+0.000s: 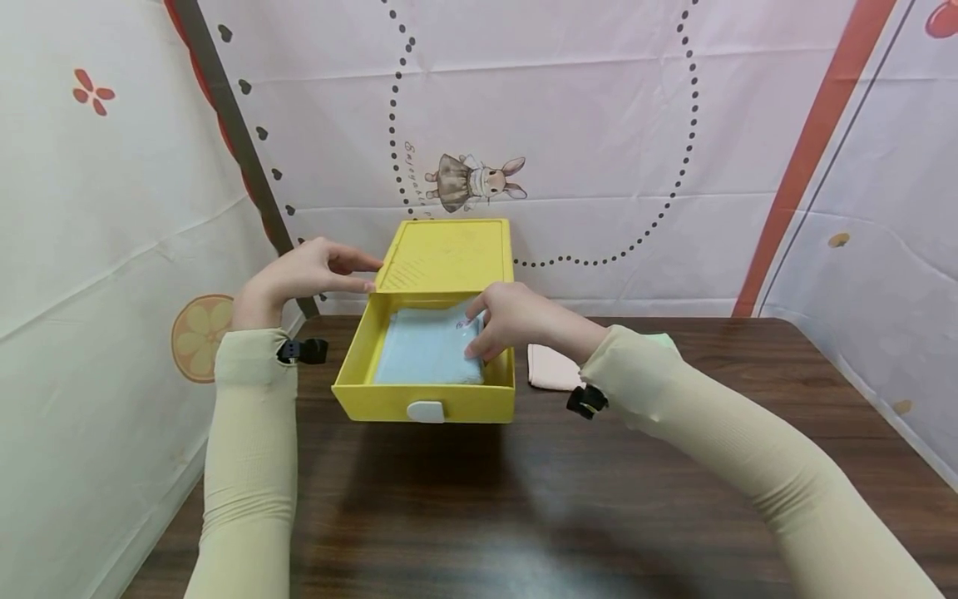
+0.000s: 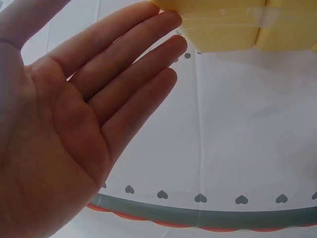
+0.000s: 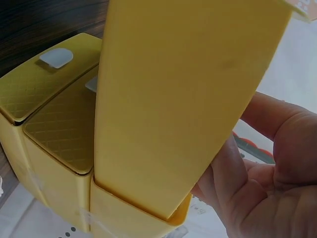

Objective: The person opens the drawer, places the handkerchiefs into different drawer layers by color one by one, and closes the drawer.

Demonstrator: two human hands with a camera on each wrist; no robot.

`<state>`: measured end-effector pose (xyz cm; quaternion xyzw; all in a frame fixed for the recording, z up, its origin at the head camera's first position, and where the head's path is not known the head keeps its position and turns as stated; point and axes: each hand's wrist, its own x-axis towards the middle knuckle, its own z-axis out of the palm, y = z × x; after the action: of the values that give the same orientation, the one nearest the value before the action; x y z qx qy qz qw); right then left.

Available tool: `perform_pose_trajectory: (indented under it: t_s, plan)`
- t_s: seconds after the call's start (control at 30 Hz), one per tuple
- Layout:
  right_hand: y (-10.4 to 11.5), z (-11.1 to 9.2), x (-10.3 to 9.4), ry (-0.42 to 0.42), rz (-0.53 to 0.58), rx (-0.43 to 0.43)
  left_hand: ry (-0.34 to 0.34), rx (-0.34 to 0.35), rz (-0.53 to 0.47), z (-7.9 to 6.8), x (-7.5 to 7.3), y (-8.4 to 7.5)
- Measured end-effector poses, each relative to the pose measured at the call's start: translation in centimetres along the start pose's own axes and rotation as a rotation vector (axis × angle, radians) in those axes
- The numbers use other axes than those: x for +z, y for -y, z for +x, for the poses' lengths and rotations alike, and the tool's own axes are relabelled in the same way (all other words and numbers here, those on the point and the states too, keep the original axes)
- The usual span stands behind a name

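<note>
A yellow drawer unit (image 1: 452,254) stands at the back of the table, its top drawer (image 1: 389,403) pulled out toward me by a white tab (image 1: 425,411). Inside the drawer lies a folded light blue cloth (image 1: 422,345) with a small print near its right side. My right hand (image 1: 516,320) reaches over the drawer's right wall and grips the cloth at its right edge, thumb toward the front. In the right wrist view the drawer's side (image 3: 183,94) hides the fingertips. My left hand (image 2: 94,94) has straight fingers, their tips at the unit's upper left edge.
Lower drawers (image 3: 59,114) of the unit are closed beneath. A folded pale pink cloth (image 1: 550,368) lies on the dark wood table (image 1: 674,499), right of the unit. Something light green (image 1: 663,340) shows behind my right sleeve. A printed curtain (image 1: 599,125) hangs behind.
</note>
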<state>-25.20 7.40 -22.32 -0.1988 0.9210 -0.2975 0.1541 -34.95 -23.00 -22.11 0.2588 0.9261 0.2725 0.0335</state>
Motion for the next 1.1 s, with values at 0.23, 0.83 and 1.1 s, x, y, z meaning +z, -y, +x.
perform_pose_trajectory:
  t_s: [0.23, 0.83, 1.1]
  plan:
    - [0.1, 0.1, 0.0, -0.01, -0.033, 0.002, 0.0, -0.002, 0.002, 0.0, 0.0, -0.1]
    - [0.6, -0.8, -0.4, -0.031, -0.129, -0.006, 0.004, -0.01, 0.003, 0.1, -0.1, 0.1]
    - [0.6, -1.0, -0.6, -0.089, -0.149, -0.011, 0.004, -0.012, 0.0, -0.1, 0.0, 0.0]
